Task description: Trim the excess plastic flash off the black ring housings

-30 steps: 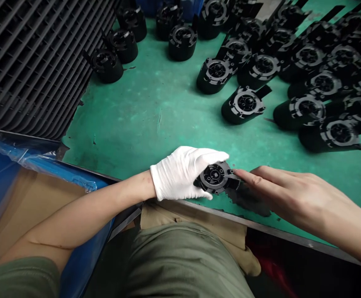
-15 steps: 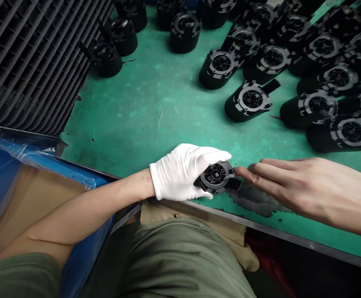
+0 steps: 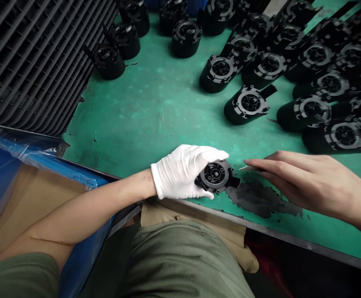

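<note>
My left hand [image 3: 185,171], in a white glove, wraps round a black round plastic housing [image 3: 216,175] near the table's front edge. The housing's ribbed end faces up, and a flat tab sticks out on its right. My bare right hand [image 3: 304,178] is closed on a thin pointed metal blade [image 3: 245,168], its tip a short way right of the housing and apart from it. The blade's handle is hidden inside the fingers. Beneath the right hand a dark patch of black scraps [image 3: 261,198] lies on the green tabletop [image 3: 130,116].
Several more black housings [image 3: 251,103] stand at the back and crowd the right side. Stacked black grid trays [image 3: 40,62] fill the far left. A cardboard box [image 3: 28,203] with blue plastic sheeting [image 3: 71,171] sits below the table's left edge.
My right hand has drawn back from the housing's rim and turned, so the blade now shows. The left hand keeps its hold in nearly the same place. The view has shifted slightly.
</note>
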`<control>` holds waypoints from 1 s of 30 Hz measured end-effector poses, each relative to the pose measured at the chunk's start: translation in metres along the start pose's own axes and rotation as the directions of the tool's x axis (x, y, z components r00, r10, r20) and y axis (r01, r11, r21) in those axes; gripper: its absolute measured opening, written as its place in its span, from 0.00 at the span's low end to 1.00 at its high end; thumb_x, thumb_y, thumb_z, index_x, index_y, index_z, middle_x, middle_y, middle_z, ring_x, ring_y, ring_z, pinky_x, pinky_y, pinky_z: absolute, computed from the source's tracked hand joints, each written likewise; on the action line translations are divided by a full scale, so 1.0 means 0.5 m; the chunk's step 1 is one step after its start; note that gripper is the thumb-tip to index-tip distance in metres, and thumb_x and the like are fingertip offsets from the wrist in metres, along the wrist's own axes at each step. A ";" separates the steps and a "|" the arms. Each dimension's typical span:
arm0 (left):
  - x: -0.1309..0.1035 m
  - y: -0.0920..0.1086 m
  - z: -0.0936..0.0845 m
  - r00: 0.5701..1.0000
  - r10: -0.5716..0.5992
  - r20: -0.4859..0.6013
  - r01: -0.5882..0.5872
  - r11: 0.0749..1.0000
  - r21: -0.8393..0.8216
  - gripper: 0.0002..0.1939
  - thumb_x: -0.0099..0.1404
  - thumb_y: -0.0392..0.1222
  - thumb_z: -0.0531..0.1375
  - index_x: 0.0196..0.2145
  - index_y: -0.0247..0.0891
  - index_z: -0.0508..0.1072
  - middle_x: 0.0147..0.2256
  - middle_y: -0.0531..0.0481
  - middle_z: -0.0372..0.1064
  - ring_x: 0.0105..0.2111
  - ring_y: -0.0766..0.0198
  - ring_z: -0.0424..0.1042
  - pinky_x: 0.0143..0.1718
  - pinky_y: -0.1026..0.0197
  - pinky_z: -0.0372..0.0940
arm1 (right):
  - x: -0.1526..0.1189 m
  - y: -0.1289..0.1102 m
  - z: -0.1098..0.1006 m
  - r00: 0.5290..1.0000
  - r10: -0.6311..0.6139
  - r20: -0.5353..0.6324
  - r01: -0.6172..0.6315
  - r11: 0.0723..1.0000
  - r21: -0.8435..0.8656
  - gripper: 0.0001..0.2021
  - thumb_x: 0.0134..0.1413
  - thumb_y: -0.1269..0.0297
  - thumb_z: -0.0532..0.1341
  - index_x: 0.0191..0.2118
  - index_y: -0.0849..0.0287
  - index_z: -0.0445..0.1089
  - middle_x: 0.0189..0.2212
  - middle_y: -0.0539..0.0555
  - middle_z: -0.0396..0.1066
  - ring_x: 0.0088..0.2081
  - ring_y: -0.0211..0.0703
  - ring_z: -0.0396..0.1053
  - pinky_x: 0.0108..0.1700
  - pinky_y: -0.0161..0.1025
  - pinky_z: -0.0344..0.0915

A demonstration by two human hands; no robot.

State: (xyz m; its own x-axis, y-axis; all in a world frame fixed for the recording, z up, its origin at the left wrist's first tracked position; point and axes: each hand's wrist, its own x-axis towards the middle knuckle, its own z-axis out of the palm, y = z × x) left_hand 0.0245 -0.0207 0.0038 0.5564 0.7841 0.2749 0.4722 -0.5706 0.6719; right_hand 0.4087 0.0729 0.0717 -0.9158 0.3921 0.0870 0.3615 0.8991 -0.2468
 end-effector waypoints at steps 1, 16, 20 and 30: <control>0.004 -0.001 0.001 0.999 -0.046 -0.020 0.046 0.999 -0.008 0.52 0.73 0.66 0.86 0.80 0.40 0.74 0.72 0.28 0.85 0.72 0.29 0.87 0.76 0.31 0.82 | -0.009 -0.020 0.005 0.996 0.075 -0.044 -0.076 0.997 -0.022 0.26 0.89 0.68 0.67 0.82 0.45 0.78 0.48 0.51 0.86 0.38 0.39 0.83 0.42 0.37 0.75; -0.003 -0.014 0.007 0.978 -0.178 -0.105 0.185 0.981 0.058 0.75 0.53 0.93 0.83 0.82 0.38 0.80 0.68 0.27 0.82 0.69 0.28 0.85 0.74 0.28 0.84 | -0.008 -0.207 0.086 0.935 0.270 -0.232 -0.311 0.936 -0.167 0.25 0.87 0.72 0.63 0.81 0.55 0.74 0.42 0.51 0.82 0.34 0.44 0.80 0.34 0.41 0.70; 0.015 -0.014 -0.003 0.994 -0.108 -0.036 0.108 0.994 -0.010 0.61 0.61 0.84 0.86 0.76 0.39 0.84 0.67 0.30 0.88 0.69 0.29 0.89 0.75 0.30 0.83 | 0.014 -0.139 0.081 0.962 0.199 -0.189 -0.240 0.944 -0.227 0.28 0.86 0.75 0.58 0.81 0.50 0.77 0.47 0.55 0.86 0.39 0.47 0.82 0.39 0.42 0.72; 0.027 0.001 -0.018 0.984 -0.178 0.002 0.178 0.984 -0.009 0.54 0.62 0.75 0.89 0.73 0.42 0.85 0.66 0.33 0.91 0.68 0.29 0.92 0.72 0.31 0.86 | 0.051 -0.108 0.043 0.994 0.049 -0.100 -0.074 0.962 -0.263 0.25 0.86 0.74 0.55 0.74 0.55 0.81 0.40 0.51 0.80 0.34 0.44 0.75 0.33 0.40 0.64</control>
State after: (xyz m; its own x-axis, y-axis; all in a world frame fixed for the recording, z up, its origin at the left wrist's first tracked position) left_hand 0.0262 -0.0082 0.0141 0.4644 0.8729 0.1497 0.5574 -0.4194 0.7165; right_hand 0.3619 0.0302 0.0667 -0.8748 0.4534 0.1709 0.4617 0.8870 0.0102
